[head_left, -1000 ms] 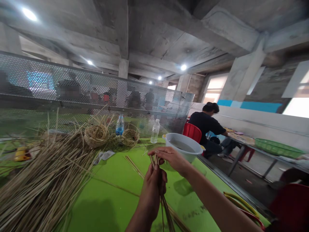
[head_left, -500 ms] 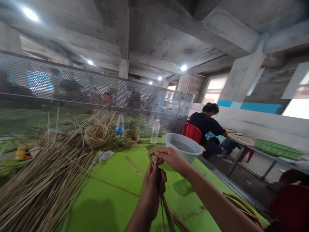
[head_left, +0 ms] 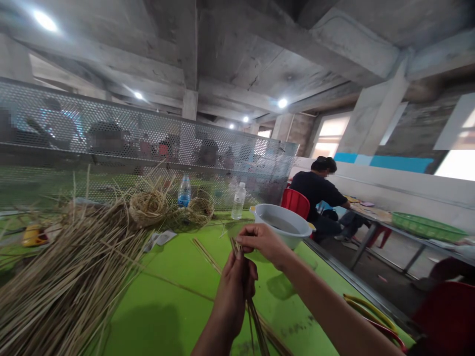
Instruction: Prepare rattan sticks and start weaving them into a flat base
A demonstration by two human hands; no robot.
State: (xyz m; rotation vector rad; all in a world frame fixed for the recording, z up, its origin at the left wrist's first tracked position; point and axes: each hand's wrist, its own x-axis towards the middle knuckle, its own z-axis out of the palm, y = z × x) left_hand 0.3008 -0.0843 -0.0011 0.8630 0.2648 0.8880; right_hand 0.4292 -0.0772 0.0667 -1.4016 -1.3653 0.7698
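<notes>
My left hand (head_left: 237, 279) is closed around a small bundle of straw-like strips (head_left: 256, 324), whose long ends trail down toward the table's near side. The short tips stick up above my left fist. Bent over these tips, my right hand (head_left: 260, 242) pinches them between thumb and fingers; its other fingers are partly hidden. On the green table (head_left: 148, 306) beneath, a few loose strips (head_left: 206, 254) lie beyond my left hand. A large heap of dry strips (head_left: 70, 267) spreads across the left side.
Two small woven baskets, one round (head_left: 148, 205) and one looser (head_left: 200, 211), stand at the back near two plastic bottles (head_left: 238, 201). A basin of water (head_left: 284, 222) sits beyond my right hand. Yellow-handled pliers-like tool (head_left: 371, 314) lies lower right. A seated person (head_left: 315, 190) works at another table.
My right hand has shifted slightly at the strip tips, its fingers now drawn in closer. My left hand keeps its grip in nearly the same place.
</notes>
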